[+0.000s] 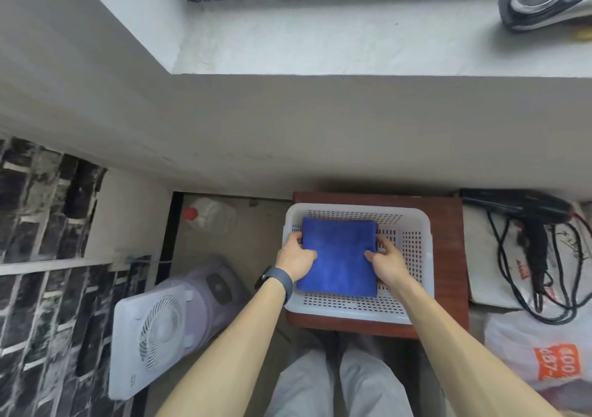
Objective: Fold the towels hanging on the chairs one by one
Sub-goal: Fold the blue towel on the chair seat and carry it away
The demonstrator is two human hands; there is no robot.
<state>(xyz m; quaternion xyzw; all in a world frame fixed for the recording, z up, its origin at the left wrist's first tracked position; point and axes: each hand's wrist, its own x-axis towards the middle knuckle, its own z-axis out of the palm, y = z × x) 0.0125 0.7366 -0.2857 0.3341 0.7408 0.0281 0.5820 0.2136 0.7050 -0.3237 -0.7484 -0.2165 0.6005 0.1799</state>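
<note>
Inside the white perforated basket on the reddish wooden table lies the folded blue towel; the left hand and the right hand grasp its opposite side edges.

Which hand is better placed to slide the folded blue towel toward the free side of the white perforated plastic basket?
Probably the left hand: it grips the towel at the edge nearest the basket wall, so it can push toward the bare floor where the right hand sits.
</note>
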